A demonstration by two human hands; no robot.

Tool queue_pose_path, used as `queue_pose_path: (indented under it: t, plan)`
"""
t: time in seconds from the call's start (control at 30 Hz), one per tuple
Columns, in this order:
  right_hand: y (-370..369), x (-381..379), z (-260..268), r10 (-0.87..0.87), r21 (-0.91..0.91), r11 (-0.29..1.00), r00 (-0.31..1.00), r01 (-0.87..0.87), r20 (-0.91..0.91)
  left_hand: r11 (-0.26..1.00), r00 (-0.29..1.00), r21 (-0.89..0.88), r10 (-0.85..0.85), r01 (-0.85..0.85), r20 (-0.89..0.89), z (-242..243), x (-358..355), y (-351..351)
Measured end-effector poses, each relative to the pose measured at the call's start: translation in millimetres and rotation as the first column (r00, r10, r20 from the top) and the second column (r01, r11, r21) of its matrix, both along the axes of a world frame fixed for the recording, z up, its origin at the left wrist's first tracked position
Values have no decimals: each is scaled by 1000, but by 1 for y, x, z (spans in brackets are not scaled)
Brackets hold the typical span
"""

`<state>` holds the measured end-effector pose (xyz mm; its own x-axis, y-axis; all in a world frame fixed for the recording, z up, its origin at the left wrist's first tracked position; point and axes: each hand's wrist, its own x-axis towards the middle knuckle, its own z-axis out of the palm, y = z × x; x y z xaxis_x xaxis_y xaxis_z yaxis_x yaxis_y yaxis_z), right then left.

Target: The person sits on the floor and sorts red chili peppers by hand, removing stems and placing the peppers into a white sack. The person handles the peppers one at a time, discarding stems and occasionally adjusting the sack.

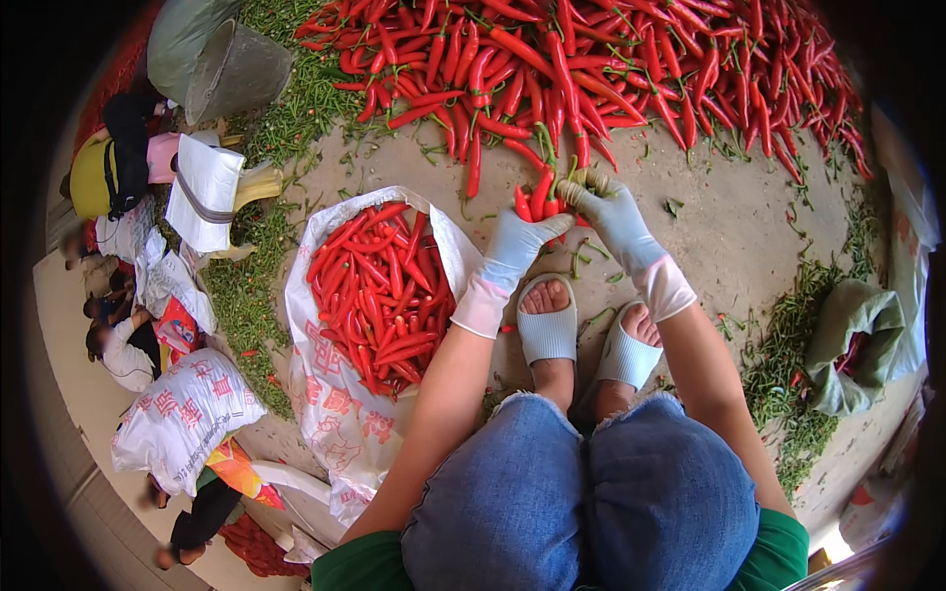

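My left hand (517,240), in a pale rubber glove, holds a small bunch of red chili peppers (543,192) with green stems pointing away from me. At the stem end, my gloved right hand (613,218) pinches a green chili stem (572,168) between thumb and fingers. The fingertips of both gloves are stained. Beyond my hands spreads a large heap of red chilies (606,92), many with stems on. Left of my feet stands an open white woven sack (454,247) with red chilies (384,288) inside, mostly stemless where visible.
Green stem scraps (247,310) cover the floor at left, with more (783,399) at right. A dark bucket (240,70) lies tilted at upper left. A full white sack (188,417), a padded seat (203,192) and several people are at left. A green sack (853,332) stands at right.
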<state>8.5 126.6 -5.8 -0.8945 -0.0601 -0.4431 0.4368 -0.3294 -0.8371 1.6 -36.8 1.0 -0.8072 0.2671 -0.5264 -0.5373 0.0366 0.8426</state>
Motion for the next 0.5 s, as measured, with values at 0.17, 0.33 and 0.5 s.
queue_pose_path:
  t: [0.17, 0.33, 0.5]
  plan:
    - [19, 20, -31, -16, -689, 714, 986, 126, 164, 972, 982, 227, -92, 52, 166, 0, -1, 0]
    - [6, 25, 15, 37, -12, 999, 999, -37, 27, 976, 973, -160, -174, 150, -151, -30, 4, 2]
    - [19, 30, 12, -34, -36, 999, 998, 36, 53, 984, 989, 103, -146, 145, 3, -2, 11, 22]
